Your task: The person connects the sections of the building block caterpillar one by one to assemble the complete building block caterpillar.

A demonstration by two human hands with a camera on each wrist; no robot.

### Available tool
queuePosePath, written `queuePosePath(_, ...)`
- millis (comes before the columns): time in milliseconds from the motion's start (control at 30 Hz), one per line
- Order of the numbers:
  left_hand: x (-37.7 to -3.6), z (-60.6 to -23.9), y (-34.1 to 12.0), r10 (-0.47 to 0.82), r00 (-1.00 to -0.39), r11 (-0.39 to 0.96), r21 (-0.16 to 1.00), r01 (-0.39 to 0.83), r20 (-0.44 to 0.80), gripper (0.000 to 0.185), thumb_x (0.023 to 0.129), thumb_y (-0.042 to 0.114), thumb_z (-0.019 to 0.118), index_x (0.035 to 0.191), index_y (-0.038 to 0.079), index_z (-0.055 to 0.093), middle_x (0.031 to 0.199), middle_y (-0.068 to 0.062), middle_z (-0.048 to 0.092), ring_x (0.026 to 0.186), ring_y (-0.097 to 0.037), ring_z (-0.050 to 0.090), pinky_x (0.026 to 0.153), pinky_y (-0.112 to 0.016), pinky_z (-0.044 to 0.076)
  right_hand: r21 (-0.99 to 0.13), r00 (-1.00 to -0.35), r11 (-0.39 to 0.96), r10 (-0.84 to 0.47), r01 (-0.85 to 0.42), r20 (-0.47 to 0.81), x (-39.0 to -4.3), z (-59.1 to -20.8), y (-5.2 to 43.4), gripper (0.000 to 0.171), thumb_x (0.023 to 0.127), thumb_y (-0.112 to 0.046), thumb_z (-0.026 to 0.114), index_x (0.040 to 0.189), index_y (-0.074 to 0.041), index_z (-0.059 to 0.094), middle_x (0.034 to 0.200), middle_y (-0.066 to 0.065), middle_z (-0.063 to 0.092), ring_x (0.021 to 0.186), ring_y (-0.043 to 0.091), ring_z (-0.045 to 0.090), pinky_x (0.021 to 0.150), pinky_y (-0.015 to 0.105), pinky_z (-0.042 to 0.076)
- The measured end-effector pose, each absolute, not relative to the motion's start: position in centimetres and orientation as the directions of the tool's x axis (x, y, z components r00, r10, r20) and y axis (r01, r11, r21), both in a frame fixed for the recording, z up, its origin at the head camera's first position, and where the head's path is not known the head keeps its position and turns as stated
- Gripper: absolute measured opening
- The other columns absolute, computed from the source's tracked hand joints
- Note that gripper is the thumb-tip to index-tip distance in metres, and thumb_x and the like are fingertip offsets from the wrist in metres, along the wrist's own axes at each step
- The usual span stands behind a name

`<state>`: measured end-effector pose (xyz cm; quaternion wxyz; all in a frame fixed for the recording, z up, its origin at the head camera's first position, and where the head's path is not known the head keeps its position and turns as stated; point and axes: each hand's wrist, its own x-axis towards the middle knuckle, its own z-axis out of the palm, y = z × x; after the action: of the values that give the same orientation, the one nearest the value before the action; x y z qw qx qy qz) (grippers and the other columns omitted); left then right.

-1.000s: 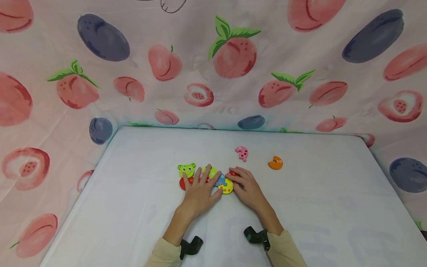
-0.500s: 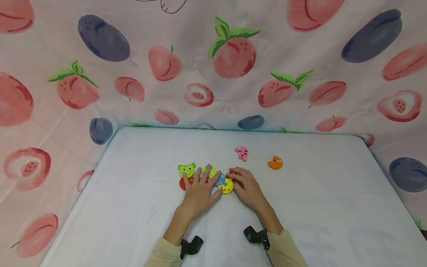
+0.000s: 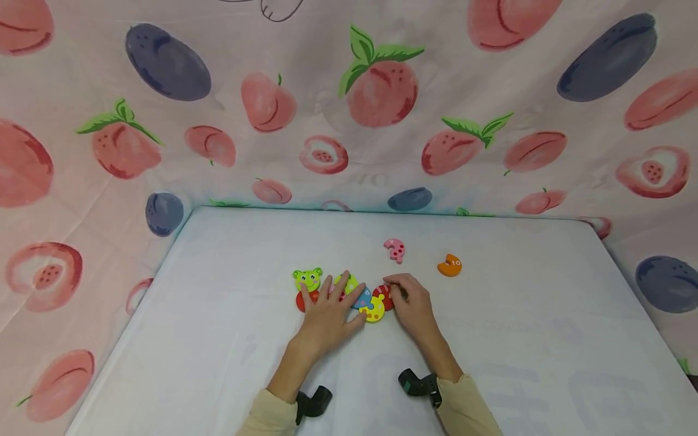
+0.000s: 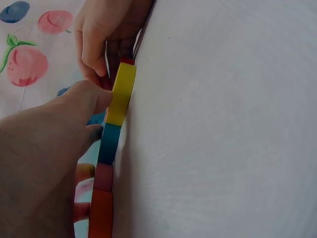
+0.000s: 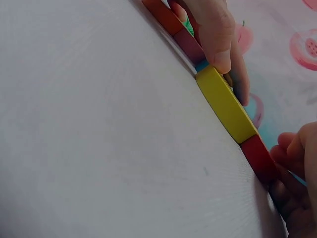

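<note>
A caterpillar puzzle of thick, colourful pieces lies on the white tabletop in the head view. Its green smiling head piece (image 3: 308,278) and a red piece (image 3: 301,302) below it are at the left end. My left hand (image 3: 326,321) lies across the middle with fingers spread, its thumb on the yellow piece (image 4: 123,94). Between its fingers a blue piece (image 3: 360,299) numbered 6 shows; other pieces are partly hidden. At the right end, my right hand (image 3: 414,307) pinches the outer edge of a red striped piece (image 3: 383,297), which sits against the yellow one.
Beyond the hands lie a pink dotted piece (image 3: 395,250) and, farther right, an orange piece (image 3: 449,265) numbered 10. A fruit-patterned cloth (image 3: 327,109) rises behind the white table (image 3: 518,339). Both wrists wear black cameras.
The right hand has drawn back slightly to the right, its fingers more curled, and more of the red striped piece shows. The row of pieces and the left hand have shifted slightly right.
</note>
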<state>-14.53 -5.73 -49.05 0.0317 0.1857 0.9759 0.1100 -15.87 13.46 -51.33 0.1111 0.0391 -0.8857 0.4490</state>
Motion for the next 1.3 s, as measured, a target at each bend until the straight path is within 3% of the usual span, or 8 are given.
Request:
queuePosePath(533,-14.0,-48.9,-4.9,0.304,-0.952,0.925,0.232,0.302,0.028,0.066,0.078,0.064,0.054,0.136,0.036,0.042,0.149,-0.005,0.031,0.135,-0.038,0.029,0.098,-0.077,0.008,-0.821,-0.967,0.562,0.136,-0.103,0.214,-15.9,-51.7,13.4,0.018,0.094,-0.016,0.049,0.102,-0.015,0.066,0.097,-0.004,0.066,0.094,0.01,0.06,0.087,0.032,0.052)
queuePosePath(967,-14.2,-49.1,-4.7,0.308,-0.951,0.921,0.245,0.303,0.02,0.066,0.078,0.062,0.056,0.136,0.035,0.042,0.149,-0.005,0.03,0.136,-0.038,0.027,0.1,-0.075,0.008,-0.852,-0.965,0.523,0.201,-0.037,0.165,-16.0,-51.7,13.7,0.02,0.095,-0.017,0.047,0.105,-0.016,0.063,0.104,-0.004,0.064,0.097,0.009,0.057,0.087,0.028,0.05)
queuePosePath(1300,-14.4,-49.1,-4.8,0.311,-0.95,0.917,0.251,0.311,0.04,0.065,0.078,0.06,0.058,0.135,0.035,0.042,0.149,-0.005,0.031,0.136,-0.037,0.028,0.103,-0.073,0.01,-0.857,-0.96,0.514,0.216,-0.044,0.179,-16.3,-51.7,13.7,0.021,0.095,-0.019,0.048,0.111,-0.015,0.06,0.107,-0.003,0.063,0.098,0.01,0.058,0.088,0.032,0.051)
